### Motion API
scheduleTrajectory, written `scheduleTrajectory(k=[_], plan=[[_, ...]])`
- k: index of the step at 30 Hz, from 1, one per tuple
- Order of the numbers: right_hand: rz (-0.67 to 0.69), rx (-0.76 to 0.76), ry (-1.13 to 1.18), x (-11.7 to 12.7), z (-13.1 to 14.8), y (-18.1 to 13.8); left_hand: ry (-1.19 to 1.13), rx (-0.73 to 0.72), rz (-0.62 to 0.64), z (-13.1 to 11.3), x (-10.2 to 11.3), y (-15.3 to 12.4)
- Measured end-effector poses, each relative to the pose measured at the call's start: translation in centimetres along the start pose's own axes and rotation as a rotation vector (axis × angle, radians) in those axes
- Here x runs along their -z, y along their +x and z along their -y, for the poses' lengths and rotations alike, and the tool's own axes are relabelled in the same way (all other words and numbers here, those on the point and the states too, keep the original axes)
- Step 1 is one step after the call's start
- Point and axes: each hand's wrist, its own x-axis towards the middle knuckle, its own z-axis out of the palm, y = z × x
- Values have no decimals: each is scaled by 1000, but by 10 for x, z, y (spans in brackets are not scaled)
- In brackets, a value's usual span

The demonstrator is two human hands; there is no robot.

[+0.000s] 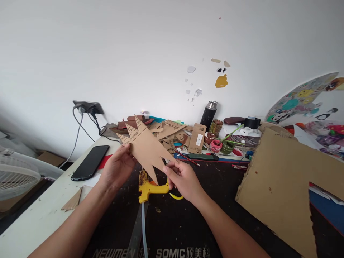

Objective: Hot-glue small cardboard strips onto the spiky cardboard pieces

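Observation:
Between my hands is a flat brown cardboard cutout (146, 145) with pointed, notched ends and printed letters near its upper left end. My left hand (119, 166) pinches its left edge, thumb on the face. At the lower right, my right hand (184, 179) grips one of the points between thumb and fingers. Below the cutout a yellow glue gun (150, 188) lies on the black desk mat (172, 222), a pale glue stick (144, 229) sticking out of it toward me. Part of a yellow ring-shaped handle (176, 196) shows under my right hand.
A phone (90, 163) lies at left near a fan (21, 175). Cardboard scraps (172, 130), paint jars (215, 145) and a black thermos (209, 116) line the wall. A large cardboard sheet (279, 182) covers the right side. A small cardboard piece (72, 200) lies on the white tabletop.

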Motion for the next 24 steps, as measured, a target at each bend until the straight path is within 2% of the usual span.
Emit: scheduleTrajectory(k=[7,10,13,16,20,24], plan=[[-118,40,137,8,8,2,105,16,31,-1,5,0],[-131,39,226,8,9,2,79,18,-42,-1,0,0],[-65,55,263,6,8,1,26,22,-158,-2,-5,1],[46,39,249,2,7,-1,-18,37,-191,-2,-9,1],[126,-31,209,-6,3,-3,-20,73,-131,2,-10,-3],[100,-45,202,-9,1,-2,35,127,7,14,-5,-11]])
